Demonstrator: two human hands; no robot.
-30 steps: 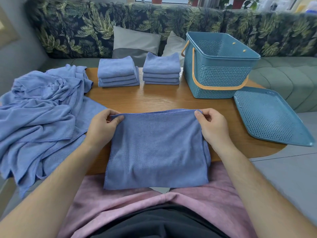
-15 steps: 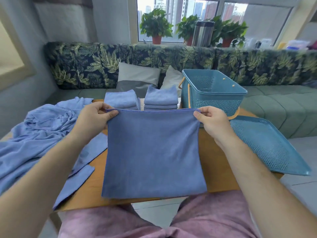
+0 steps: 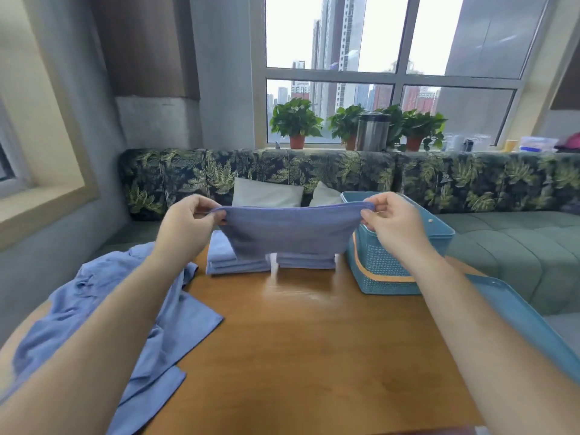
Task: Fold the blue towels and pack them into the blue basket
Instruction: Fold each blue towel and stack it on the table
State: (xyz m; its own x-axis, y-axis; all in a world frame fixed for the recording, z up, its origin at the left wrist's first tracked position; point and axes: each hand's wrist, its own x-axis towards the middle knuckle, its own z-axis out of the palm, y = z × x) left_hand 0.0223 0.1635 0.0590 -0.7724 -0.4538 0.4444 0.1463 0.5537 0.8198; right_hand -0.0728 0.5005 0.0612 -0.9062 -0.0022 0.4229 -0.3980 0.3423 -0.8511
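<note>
Each hand, left (image 3: 185,229) and right (image 3: 394,224), pinches a top corner of the towel (image 3: 290,235). Held taut above the table (image 3: 314,340), it hangs flat, probably for the next fold.

You can read no text, label or number here. The windowsill containers (image 3: 537,143) are too blurred to tell.

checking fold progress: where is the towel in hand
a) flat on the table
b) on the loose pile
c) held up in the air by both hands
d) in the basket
c: the left hand and right hand each pinch a top corner of the towel, which hangs clear of the table.
</note>
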